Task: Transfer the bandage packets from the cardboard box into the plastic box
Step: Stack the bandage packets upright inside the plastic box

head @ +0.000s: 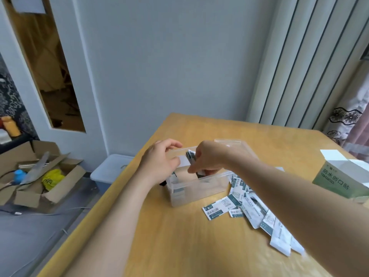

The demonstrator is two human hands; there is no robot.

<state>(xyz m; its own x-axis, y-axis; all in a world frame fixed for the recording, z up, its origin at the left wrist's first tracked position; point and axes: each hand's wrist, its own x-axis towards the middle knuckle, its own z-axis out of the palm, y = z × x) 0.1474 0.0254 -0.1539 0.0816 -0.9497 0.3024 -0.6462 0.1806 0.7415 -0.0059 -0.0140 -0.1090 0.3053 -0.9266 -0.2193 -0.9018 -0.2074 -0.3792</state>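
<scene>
A clear plastic box (199, 188) stands on the wooden table (179, 236), with some bandage packets inside. My right hand (207, 158) is over the box opening and pinches a small stack of white-and-teal bandage packets (190, 155), partly lowered into the box. My left hand (161, 158) rests on the box's left rim with fingers relaxed. A loose pile of bandage packets (251, 208) lies on the table right of the box. The green-and-white cardboard box (343, 176) lies open at the right edge.
The box's clear lid (229, 141) lies behind the box. Off the table's left edge, on the floor, are a white storage bin (107, 170) and open cardboard cartons (36, 176) with clutter. A radiator and curtain stand at the back right.
</scene>
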